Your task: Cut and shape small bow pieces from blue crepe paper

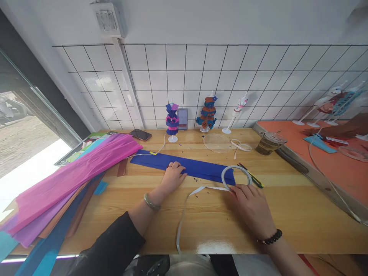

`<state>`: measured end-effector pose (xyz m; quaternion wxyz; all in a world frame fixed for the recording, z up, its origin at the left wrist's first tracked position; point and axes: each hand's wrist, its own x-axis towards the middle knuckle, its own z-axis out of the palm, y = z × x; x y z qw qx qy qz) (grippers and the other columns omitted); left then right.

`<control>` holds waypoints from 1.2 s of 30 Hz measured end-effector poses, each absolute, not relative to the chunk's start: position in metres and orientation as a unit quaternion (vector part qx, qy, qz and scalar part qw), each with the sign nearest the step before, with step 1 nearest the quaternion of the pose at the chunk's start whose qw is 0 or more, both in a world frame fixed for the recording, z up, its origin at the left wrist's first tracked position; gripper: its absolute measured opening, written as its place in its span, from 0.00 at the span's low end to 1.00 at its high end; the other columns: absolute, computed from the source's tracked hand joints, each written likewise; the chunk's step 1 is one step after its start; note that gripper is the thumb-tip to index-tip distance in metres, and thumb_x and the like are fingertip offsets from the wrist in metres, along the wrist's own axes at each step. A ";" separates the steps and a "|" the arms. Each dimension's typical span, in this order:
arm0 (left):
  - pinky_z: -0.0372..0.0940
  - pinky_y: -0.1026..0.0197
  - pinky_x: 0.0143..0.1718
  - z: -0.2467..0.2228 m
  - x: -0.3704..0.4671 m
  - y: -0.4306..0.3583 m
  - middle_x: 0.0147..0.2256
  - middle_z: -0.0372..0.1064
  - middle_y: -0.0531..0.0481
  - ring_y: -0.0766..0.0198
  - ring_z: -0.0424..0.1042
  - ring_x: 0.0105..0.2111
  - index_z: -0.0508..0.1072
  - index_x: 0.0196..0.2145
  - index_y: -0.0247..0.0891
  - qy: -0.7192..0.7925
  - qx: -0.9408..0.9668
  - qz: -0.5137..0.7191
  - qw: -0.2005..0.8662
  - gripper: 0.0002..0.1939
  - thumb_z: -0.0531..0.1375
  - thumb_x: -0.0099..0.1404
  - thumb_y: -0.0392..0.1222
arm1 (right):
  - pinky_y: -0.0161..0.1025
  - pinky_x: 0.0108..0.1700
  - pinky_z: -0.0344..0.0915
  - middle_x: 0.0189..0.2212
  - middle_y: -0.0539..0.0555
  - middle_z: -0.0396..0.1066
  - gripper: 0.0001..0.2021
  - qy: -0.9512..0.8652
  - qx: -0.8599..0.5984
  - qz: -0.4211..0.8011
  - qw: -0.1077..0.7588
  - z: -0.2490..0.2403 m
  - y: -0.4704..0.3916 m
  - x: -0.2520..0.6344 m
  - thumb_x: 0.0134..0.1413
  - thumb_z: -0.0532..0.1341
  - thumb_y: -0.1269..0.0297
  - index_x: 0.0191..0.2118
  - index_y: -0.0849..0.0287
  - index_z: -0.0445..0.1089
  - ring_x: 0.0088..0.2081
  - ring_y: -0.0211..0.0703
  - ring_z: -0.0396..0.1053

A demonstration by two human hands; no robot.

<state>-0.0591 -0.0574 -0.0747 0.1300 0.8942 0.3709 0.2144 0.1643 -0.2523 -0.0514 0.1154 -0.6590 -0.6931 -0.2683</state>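
A long strip of blue crepe paper (pixel 198 166) lies across the wooden table, with a fold line along it. My left hand (pixel 174 176) presses on the strip's near edge, fingers curled and close together. In my right hand (pixel 251 203) a roll of white tape (pixel 223 174) is gripped by its lower rim, over the strip's right end. From the roll a loose white tape tail (pixel 184 214) runs left, then drops toward the table's front edge. A cutter knife (pixel 257 181) lies just beyond the roll, partly behind it.
Pink crepe paper (pixel 86 163) tops a pile at the left. A phone (pixel 140 134), a blue-pink doll dress stand (pixel 172 120), an orange-teal one (pixel 207 115) and a white stand (pixel 230 123) line the back. A lidded cup (pixel 268 143) stands near the orange table (pixel 313 153), where another person's hand (pixel 345 124) shows.
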 end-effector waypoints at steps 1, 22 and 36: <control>0.59 0.55 0.47 -0.075 -0.059 -0.057 0.40 0.63 0.46 0.58 0.60 0.43 0.73 0.42 0.40 0.370 0.895 0.216 0.130 0.13 0.56 0.60 0.44 | 0.44 0.39 0.55 0.35 0.59 0.71 0.09 -0.696 -0.656 -0.272 0.103 -0.048 -0.251 0.165 0.59 0.54 0.67 0.36 0.63 0.71 0.37 0.48 0.63; 0.60 0.55 0.47 -0.076 -0.063 -0.061 0.43 0.63 0.45 0.56 0.60 0.44 0.73 0.42 0.40 0.360 0.900 0.206 0.134 0.13 0.56 0.60 0.43 | 0.44 0.33 0.52 0.22 0.55 0.67 0.15 -0.820 -0.562 -0.108 -0.010 0.030 -0.238 0.147 0.58 0.51 0.65 0.21 0.55 0.65 0.28 0.45 0.61; 0.57 0.55 0.49 -0.045 -0.061 -0.075 0.41 0.69 0.45 0.59 0.65 0.44 0.72 0.43 0.37 0.317 0.871 0.296 0.233 0.13 0.55 0.62 0.43 | 0.35 0.22 0.57 0.21 0.52 0.64 0.17 -0.668 -0.686 0.261 0.125 0.069 -0.262 0.150 0.54 0.51 0.49 0.24 0.54 0.65 0.22 0.40 0.60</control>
